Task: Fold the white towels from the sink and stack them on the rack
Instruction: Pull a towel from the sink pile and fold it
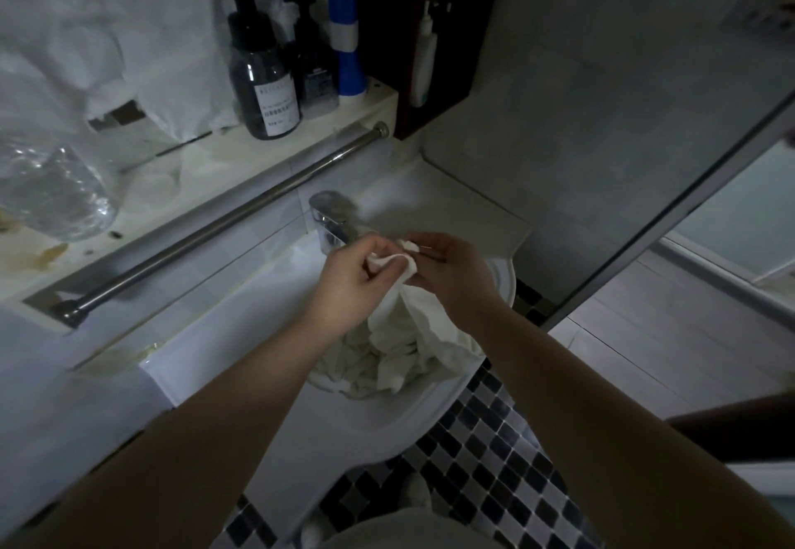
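A white towel (411, 316) hangs from both my hands over the white sink (266, 333). My left hand (350, 279) and my right hand (456, 273) pinch its top edge close together, just in front of the chrome tap (333, 215). The towel's lower part runs down into a crumpled heap of white towels (387, 365) lying in the basin. Above the sink a metal rack bar (223, 221) runs under a pale shelf (241, 157).
Dark pump bottles (262, 75) and a blue bottle (344, 32) stand on the shelf, with a clear plastic bottle (56, 191) at the left. White cloth (107, 32) lies behind them. A mirror cabinet (602, 118) hangs to the right. Checkered floor tiles (494, 462) lie below.
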`<action>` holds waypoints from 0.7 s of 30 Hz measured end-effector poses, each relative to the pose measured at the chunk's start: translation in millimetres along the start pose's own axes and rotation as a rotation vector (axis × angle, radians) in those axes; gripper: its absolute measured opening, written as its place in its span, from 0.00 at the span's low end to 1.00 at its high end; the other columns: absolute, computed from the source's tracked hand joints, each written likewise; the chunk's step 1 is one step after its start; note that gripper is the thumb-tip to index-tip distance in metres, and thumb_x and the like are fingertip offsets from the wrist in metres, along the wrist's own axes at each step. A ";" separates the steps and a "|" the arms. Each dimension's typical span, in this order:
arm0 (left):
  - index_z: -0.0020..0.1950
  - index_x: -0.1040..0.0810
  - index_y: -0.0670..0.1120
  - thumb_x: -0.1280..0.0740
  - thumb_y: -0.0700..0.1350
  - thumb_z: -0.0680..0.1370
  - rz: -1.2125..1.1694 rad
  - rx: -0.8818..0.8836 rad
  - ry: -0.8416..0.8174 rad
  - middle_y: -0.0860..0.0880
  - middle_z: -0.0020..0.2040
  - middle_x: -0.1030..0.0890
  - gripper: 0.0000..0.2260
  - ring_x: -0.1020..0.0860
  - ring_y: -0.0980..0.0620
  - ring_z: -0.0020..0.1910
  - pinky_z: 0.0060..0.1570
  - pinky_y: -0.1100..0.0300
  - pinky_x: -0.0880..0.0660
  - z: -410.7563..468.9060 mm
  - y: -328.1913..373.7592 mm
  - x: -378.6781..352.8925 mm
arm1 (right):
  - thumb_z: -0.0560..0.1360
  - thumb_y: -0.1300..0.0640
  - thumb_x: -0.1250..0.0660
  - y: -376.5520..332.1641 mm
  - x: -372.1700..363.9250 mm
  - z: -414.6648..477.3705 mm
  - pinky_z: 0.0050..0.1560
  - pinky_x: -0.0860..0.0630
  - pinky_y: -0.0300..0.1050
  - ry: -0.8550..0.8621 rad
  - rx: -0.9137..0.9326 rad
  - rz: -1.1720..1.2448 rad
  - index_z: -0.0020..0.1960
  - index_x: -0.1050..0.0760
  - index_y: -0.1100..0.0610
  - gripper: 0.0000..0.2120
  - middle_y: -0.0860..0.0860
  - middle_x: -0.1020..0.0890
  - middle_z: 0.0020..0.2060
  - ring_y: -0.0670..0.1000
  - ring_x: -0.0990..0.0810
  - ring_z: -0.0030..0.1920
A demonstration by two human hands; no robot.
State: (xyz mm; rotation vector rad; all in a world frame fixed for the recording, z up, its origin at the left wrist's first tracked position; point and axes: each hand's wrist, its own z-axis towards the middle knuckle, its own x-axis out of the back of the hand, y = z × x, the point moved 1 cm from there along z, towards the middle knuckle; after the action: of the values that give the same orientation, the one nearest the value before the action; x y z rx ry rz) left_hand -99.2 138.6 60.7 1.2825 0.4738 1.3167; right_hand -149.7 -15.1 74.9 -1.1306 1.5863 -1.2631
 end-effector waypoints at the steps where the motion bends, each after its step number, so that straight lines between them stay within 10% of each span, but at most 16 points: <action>1: 0.45 0.22 0.57 0.30 0.51 0.76 -0.024 0.053 -0.025 0.59 0.44 0.18 0.02 0.20 0.60 0.42 0.40 0.71 0.27 -1.3 0.2 -1.5 | 0.75 0.65 0.28 0.9 -0.6 -1.4 0.48 0.17 0.45 -0.013 0.002 0.008 0.59 0.20 0.66 0.13 0.61 0.14 0.49 0.56 0.14 0.50; 8: 0.50 0.22 0.39 0.34 0.45 0.82 -0.305 0.350 0.000 0.45 0.34 0.23 0.09 0.28 0.56 0.26 0.25 0.64 0.32 -3.5 1.3 -12.0 | 0.77 0.65 0.30 2.2 2.4 -14.4 0.51 0.18 0.47 -0.032 0.110 0.056 0.58 0.18 0.67 0.11 0.62 0.14 0.49 0.58 0.14 0.51; 21: 0.49 0.23 0.39 0.34 0.45 0.82 -0.313 0.371 0.031 0.45 0.33 0.26 0.10 0.29 0.54 0.25 0.26 0.62 0.31 -6.2 0.3 -17.3 | 0.78 0.67 0.33 -1.0 3.8 -21.8 0.43 0.19 0.41 0.052 0.224 -0.131 0.52 0.15 0.55 0.11 0.52 0.13 0.43 0.47 0.16 0.40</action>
State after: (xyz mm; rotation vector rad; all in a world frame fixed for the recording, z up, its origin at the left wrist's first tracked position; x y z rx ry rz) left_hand -109.5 125.9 52.5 1.4209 0.9346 1.0136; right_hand -171.2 -13.0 79.8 -1.0797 1.3861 -1.5260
